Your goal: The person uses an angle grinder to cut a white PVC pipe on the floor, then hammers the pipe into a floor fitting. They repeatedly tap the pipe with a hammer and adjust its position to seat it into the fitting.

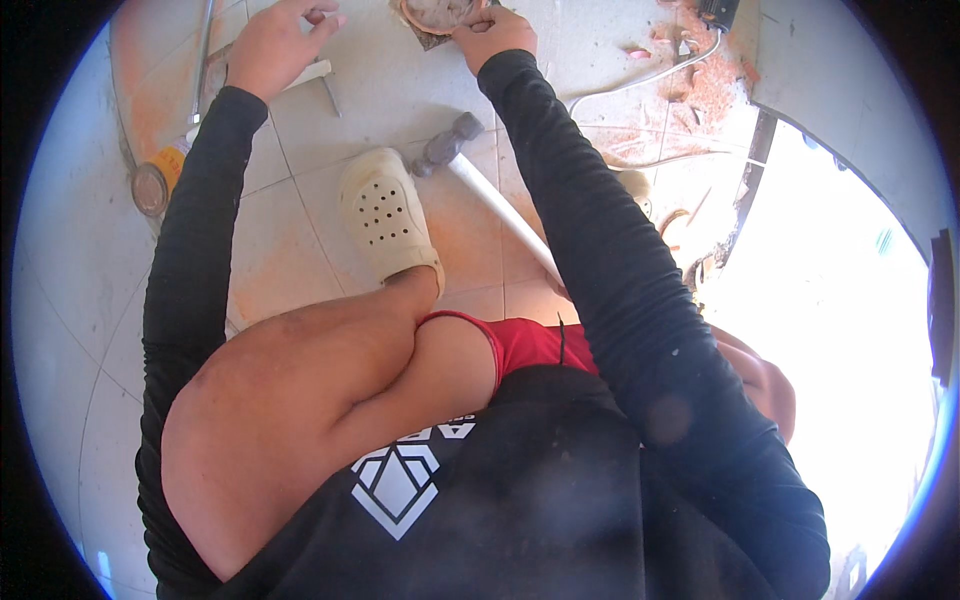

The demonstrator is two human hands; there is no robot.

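Note:
My right hand [497, 38] is at the top of the view, its fingers closed at the edge of a reddish-brown round dish [408, 12] with greyish stuff inside. The dish is cut off by the upper border, and a dark, rough patch [432, 42] shows beneath it. To the left, my left hand [280, 45] is raised over the tiles with thumb and fingers apart, and I see nothing in it. Below the hands lies a hammer [490, 190], its metal head close to my cream clog [385, 212] and its pale handle running under my right forearm.
A yellow can [152, 185] lies beside my left sleeve. A thin metal rod [204, 60] and a bent metal piece [331, 95] are near my left hand. Orange dust and broken bits [690, 85] cover the floor at upper right, where a white cable [650, 77] runs to a dark device [718, 12].

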